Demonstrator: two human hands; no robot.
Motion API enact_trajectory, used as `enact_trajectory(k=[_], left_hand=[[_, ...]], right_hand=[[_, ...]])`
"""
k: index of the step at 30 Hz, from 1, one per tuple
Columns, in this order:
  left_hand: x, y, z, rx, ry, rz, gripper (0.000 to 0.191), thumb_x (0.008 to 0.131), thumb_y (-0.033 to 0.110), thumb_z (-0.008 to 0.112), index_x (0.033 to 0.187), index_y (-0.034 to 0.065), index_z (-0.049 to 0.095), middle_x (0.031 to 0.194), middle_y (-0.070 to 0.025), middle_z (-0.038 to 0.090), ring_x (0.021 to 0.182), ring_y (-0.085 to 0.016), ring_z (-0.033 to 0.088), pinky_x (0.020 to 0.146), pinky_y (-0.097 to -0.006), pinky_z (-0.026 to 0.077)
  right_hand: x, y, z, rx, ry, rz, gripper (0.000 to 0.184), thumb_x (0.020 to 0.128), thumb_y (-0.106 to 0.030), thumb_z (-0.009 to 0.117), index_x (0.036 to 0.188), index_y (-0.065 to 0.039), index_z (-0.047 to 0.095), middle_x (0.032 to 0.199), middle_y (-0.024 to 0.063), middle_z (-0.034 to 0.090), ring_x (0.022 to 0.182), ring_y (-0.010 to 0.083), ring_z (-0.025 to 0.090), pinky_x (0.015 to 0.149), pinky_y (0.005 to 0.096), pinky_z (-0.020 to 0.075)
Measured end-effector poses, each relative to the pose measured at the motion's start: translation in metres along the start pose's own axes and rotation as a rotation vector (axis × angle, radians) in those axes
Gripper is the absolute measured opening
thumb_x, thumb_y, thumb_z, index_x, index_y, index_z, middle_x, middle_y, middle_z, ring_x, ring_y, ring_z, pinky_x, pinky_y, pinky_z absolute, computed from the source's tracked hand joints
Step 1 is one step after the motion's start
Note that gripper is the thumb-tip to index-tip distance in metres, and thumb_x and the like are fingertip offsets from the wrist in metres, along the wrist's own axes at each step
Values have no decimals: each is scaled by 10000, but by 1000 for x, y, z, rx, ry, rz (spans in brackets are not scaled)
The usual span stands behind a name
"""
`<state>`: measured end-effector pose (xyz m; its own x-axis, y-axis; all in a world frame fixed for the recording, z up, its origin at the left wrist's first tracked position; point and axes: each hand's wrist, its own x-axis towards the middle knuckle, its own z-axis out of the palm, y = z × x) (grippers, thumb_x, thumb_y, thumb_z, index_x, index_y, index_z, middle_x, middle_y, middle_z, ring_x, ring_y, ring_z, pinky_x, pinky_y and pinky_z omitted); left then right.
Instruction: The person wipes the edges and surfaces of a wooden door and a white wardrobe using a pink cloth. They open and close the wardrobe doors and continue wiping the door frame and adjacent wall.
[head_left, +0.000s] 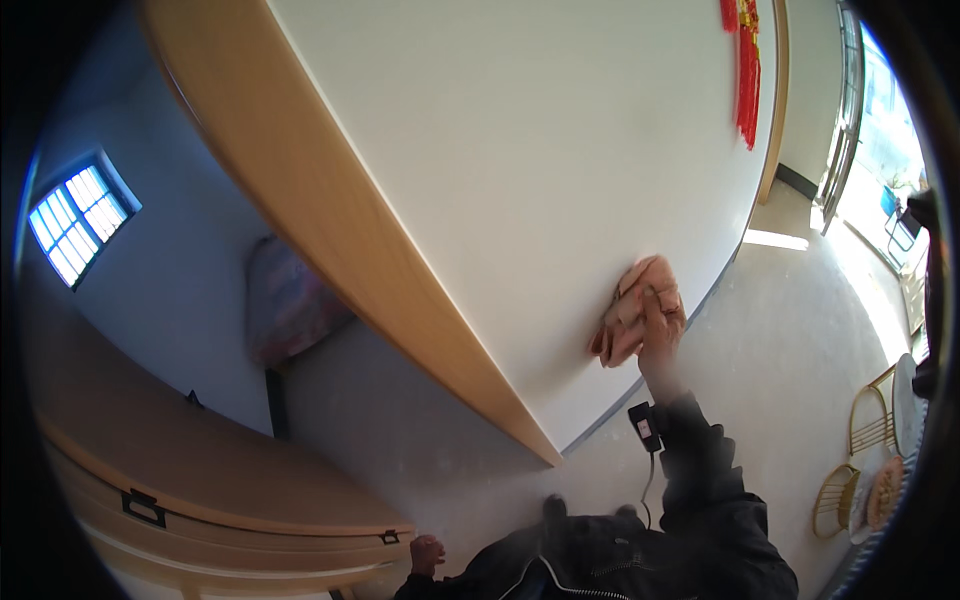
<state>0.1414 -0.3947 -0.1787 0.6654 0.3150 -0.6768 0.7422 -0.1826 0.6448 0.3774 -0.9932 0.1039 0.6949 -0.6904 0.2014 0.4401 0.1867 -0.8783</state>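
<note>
My right hand (661, 330) presses a folded pink cloth (630, 311) against the lower part of a white wall (510, 187). The cloth is bunched, with one loose fold hanging to the left of my fingers. My left hand (427, 553) is low in the view, beside the edge of an open wooden door (285, 510). Its fingers are curled in and nothing shows in them. Light wood trim (352, 247) runs along the wall's left edge, framing a doorway.
A small black device (643, 426) with a cable hangs by my right sleeve. Red tassels (746, 82) hang on the wall. Past the doorway are a covered bulky item (292, 300) and a barred window (79, 221). Gold-framed chairs (836, 499) stand on the grey floor (772, 337) at right.
</note>
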Motion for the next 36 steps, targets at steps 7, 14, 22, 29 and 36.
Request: enact_trajectory(k=[7, 14, 22, 29, 36], left_hand=[[21, 6, 8, -42, 35, -39, 219, 823, 34, 675, 1038, 4, 646, 760, -88, 635, 636, -200, 660, 523, -362, 557], [43, 29, 15, 20, -11, 6, 50, 901, 75, 667, 924, 31, 663, 773, -104, 668, 630, -217, 672, 540, -381, 587], [63, 42, 28, 75, -75, -21, 124, 889, 70, 664, 998, 12, 654, 784, -101, 661, 639, -213, 669, 543, -378, 582], [62, 38, 39, 132, -131, -52, 198, 878, 64, 661, 1063, -5, 646, 793, -99, 656, 647, -210, 667, 546, -376, 577], [59, 26, 47, 305, -243, -29, 274, 868, 59, 659, 1128, -22, 638, 802, -97, 650, 655, -207, 665, 548, -375, 573]], right_hand=[[-47, -78, 87, 106, -306, -253, 417, 976, -35, 658, 1375, 13, 546, 1220, 121, 647, 1034, 192, 642, 837, 325, 545], [-63, -103, 126, -426, -498, -1105, 703, 767, 49, 748, 1444, -18, 570, 1517, 235, 526, 1414, 450, 495, 1156, 544, 439], [-4, -136, 143, -564, -368, -1424, 517, 884, -127, 784, 1376, -76, 634, 1479, 210, 566, 1375, 396, 546, 1139, 505, 486], [81, -87, 91, -351, 25, -952, 413, 974, 40, 598, 1386, 26, 602, 1476, 187, 575, 1373, 354, 551, 1172, 455, 414], [48, -7, -42, 248, -128, -166, 334, 1112, -122, 465, 1424, -31, 545, 1388, 51, 590, 1296, 182, 568, 1102, 355, 456]])
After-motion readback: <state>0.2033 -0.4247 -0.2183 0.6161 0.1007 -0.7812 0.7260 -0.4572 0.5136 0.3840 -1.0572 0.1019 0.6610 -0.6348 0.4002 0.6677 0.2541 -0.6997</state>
